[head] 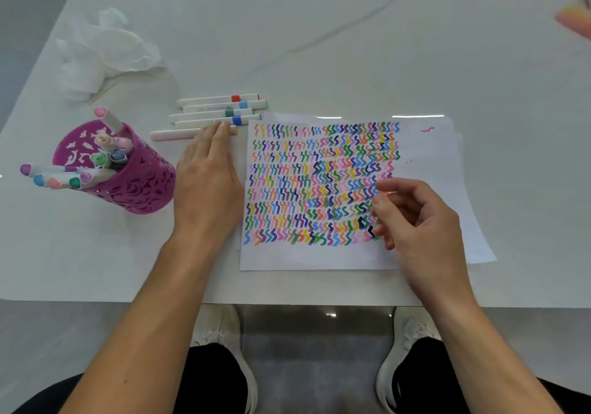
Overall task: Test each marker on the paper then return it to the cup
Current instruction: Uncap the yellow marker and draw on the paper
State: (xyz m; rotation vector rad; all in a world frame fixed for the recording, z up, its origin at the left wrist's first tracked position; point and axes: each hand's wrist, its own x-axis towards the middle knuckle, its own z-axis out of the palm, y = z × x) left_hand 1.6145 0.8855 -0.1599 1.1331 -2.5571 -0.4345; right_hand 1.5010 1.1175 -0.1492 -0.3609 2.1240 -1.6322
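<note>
Interval between markers: I see the left hand (208,170) flat on the worktop (351,46), its grip open, straight fingertips touching the nearest, pale marker (172,134) of five loose markers (211,114) lined up just left of the paper's far corner. The right hand (415,218) hovers over the squiggle-covered paper (319,258), its grip loosely curled and, as far as I can tell, holding nothing. I judge the step to be fetching another marker. The next move calls for closing fingers round that pale barrel, uncapping, marking the paper, then dropping it into the purple cup (134,190) at left.
</note>
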